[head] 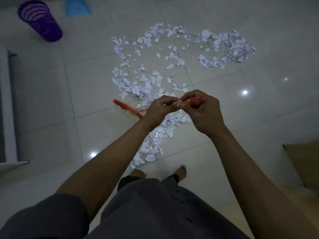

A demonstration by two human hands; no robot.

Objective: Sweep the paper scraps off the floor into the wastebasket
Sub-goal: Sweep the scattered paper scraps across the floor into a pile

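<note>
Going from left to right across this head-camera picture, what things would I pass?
Purple wastebasket, blue dustpan, red broom, left hand, right hand, both gripping the broom's handle. The paper scraps spread across the middle, so they have no single place.

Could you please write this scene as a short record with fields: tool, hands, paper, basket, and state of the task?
tool: orange broom, head blurred, low by the scraps' left edge
left hand: grips the broom handle
right hand: grips the handle's red top end
paper scraps: spread widely over the floor
wastebasket: purple, upright, far left, apart from the scraps
dustpan: blue, beside the wastebasket, untouched
task state: scraps not yet gathered
</note>
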